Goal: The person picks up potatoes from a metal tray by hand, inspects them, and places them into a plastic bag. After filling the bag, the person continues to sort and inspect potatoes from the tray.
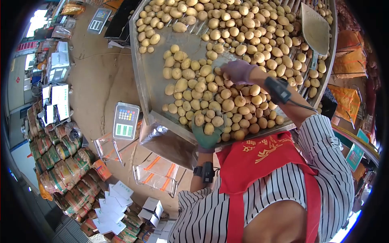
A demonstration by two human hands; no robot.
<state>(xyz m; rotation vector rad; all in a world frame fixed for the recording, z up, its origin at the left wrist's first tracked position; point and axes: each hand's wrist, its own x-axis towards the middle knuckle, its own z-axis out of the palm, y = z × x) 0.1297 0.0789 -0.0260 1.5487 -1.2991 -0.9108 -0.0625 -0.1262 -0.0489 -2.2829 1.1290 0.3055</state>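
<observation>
Many small, round, yellow-brown potatoes (194, 87) lie over a metal sorting table (156, 87). My left hand (206, 137), in a green glove, is at the table's near edge. Its fingers are cupped around several potatoes (209, 121), and the potatoes partly hide them. Farther in, my right hand (240, 72), in a greyish-purple glove, reaches across the heap. The right hand's fingers are curled and slightly blurred, with potatoes close against them. Whatever lies inside that hand is hidden.
A metal scoop (315, 34) rests on the potatoes at the right. Left of the table stand a digital scale display (126, 121) and a wire-framed platform (156, 176). Stacked bundles of bags (67, 174) and a white box (151, 211) occupy the lower left. Orange sacks (350, 54) stand at the right.
</observation>
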